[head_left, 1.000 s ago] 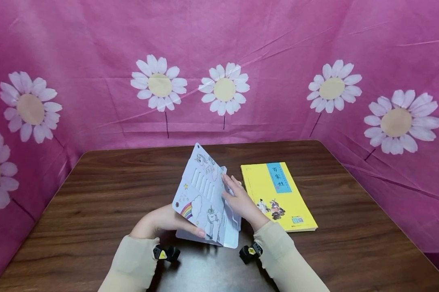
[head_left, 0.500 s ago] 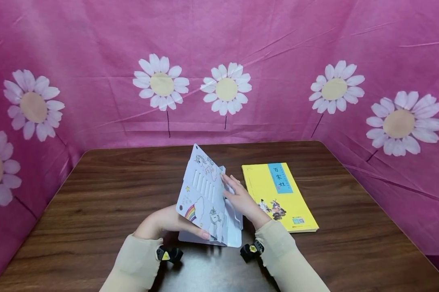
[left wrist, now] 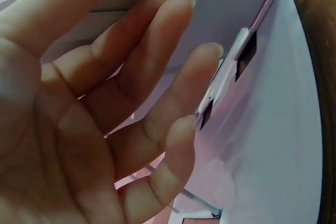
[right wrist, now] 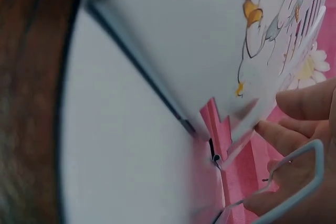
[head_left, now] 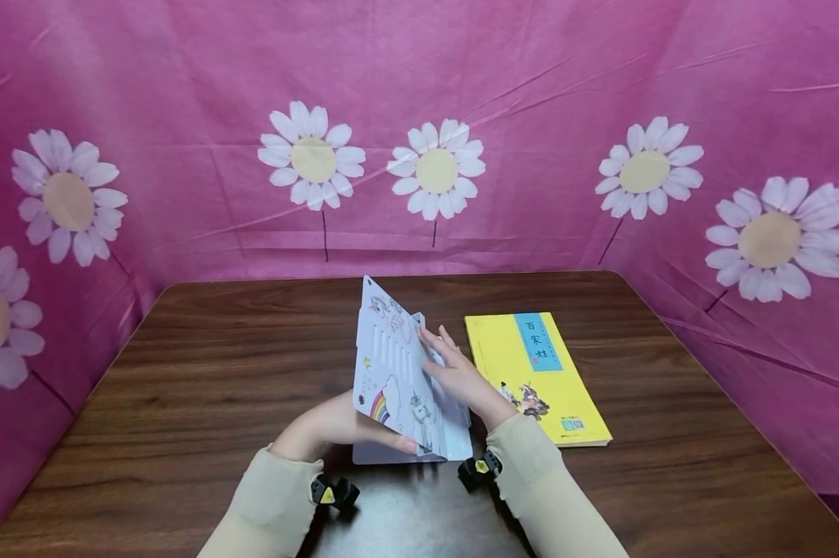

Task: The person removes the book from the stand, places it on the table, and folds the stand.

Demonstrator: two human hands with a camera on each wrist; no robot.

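A white folding book stand (head_left: 395, 360) with unicorn and rainbow drawings stands partly unfolded near the front of the table. Its printed panel leans steeply over a flat white base (head_left: 457, 442). My left hand (head_left: 339, 422) holds the panel from the left: its thumb lies along the lower edge, and the curved fingers (left wrist: 173, 85) are behind the panel, hidden in the head view. My right hand (head_left: 461, 380) grips the stand's right side. In the right wrist view its fingertips (right wrist: 273, 129) are at the panel edge, beside a bent wire clip (right wrist: 302, 182).
A yellow book (head_left: 531, 372) with a blue title strip lies flat to the right, close beside my right hand. The brown wooden table (head_left: 203, 372) is backed by a pink curtain (head_left: 531, 77) printed with daisies.
The printed panel has swung to a steeper, more edge-on angle, its lower left corner moving right. My left hand has moved right with it; my right hand keeps about the same place.
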